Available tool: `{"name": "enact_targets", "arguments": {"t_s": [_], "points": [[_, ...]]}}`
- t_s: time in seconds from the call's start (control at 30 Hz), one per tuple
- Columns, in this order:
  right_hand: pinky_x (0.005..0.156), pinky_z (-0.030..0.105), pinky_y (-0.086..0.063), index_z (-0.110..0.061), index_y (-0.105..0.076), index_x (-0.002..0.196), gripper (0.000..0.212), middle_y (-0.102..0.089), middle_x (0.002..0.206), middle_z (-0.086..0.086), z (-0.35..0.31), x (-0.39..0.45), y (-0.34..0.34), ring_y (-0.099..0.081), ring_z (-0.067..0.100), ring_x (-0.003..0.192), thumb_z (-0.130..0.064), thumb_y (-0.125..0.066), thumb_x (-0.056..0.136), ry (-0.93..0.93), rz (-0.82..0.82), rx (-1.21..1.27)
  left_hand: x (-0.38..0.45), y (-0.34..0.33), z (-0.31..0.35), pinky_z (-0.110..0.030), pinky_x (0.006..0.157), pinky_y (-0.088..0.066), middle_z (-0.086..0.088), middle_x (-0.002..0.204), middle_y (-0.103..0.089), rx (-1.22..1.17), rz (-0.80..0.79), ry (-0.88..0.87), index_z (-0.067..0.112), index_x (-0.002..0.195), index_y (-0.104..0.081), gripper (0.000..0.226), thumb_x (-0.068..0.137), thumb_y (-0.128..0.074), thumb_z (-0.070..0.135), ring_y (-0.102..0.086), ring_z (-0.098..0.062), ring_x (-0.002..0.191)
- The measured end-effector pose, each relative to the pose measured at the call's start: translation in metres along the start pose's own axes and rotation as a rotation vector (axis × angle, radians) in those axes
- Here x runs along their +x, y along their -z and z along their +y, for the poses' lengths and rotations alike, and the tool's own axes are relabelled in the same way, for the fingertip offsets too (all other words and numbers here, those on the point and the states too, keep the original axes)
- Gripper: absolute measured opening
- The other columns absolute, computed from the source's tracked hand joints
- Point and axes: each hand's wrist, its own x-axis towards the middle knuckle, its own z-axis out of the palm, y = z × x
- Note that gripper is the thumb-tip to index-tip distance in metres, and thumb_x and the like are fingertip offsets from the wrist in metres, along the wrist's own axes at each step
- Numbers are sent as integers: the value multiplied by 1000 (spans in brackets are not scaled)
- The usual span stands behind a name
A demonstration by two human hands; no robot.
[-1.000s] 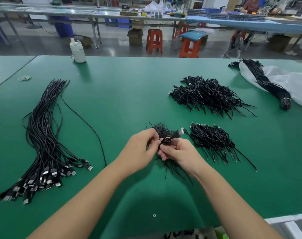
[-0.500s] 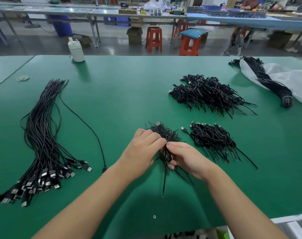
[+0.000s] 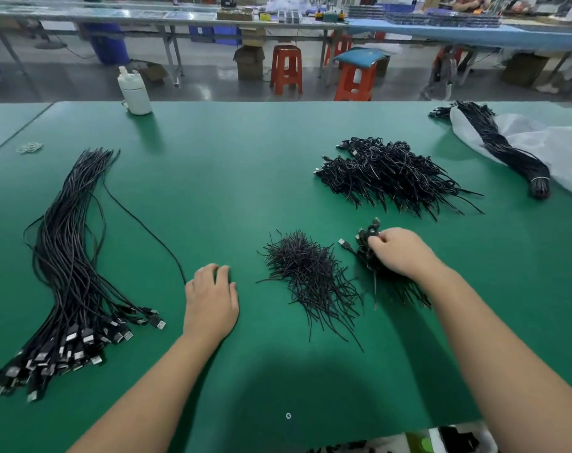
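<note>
My right hand [image 3: 399, 253] grips a coiled black USB cable [image 3: 367, 237] and holds it down on a small pile of coiled cables [image 3: 397, 289] at the right. A heap of black twist ties [image 3: 307, 273] lies between my hands. My left hand [image 3: 211, 299] rests on the green table [image 3: 229, 158] with loosely curled fingers and holds nothing. Just left of it ends a single loose cable [image 3: 140, 220]. A long bundle of straight USB cables [image 3: 72, 256] lies at the far left, plugs toward me.
A larger pile of coiled cables [image 3: 389, 174] lies at the back right. Behind it a tied cable bundle [image 3: 507, 152] rests on a white bag [image 3: 565, 152]. A white bottle [image 3: 134, 91] stands at the far edge, with rubber bands [image 3: 29, 147] at the left.
Both hands were together over the tie heap, twisting a tie on a coil. Now the right hand has carried the coil right to the small pile, and the left hand has moved left, empty.
</note>
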Motion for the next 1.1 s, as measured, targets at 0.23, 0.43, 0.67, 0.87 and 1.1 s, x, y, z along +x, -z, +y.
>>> {"name": "enact_targets", "arguments": {"t_s": [0.23,0.43,0.67,0.87,1.1], "points": [[57,27,-36,-12,-48,72,42,-55,70,4,28,39,1,-50,21,60,-40,-42,103,-159,66,-358,-2,-9,-4,-42,92,-41,-4,113,-61,76,28,-30,13,111,-62,23,91,-55,23,-52,-26,112],[51,23,-36,-11,-53,73,43,-55,69,3,35,42,-6,-51,21,54,-45,-52,99,-172,193,-484,-2,-8,-4,-42,90,-42,-4,110,-62,74,38,-25,12,107,-65,21,87,-60,16,-53,-26,110],[48,21,-37,-17,-58,84,26,-55,76,-3,-8,3,-51,-55,11,61,-31,-46,101,113,370,7,-3,-5,-2,-41,91,-42,-5,109,-63,40,46,-20,10,106,-67,21,85,-61,12,-54,-26,110],[91,33,-41,-11,-62,112,27,-54,108,2,-10,-19,-122,-44,17,101,-29,-44,103,146,380,168,-4,-5,-3,-42,93,-42,-6,111,-64,26,40,-16,9,108,-67,29,80,-64,6,-55,-27,111],[113,35,-30,-19,-49,134,44,-38,138,-3,3,-26,-142,-32,12,132,-45,-41,100,206,272,357,-6,-1,-3,-43,86,-37,-5,101,-66,35,82,-20,10,93,-72,28,69,-70,-4,-60,-28,103]]}}
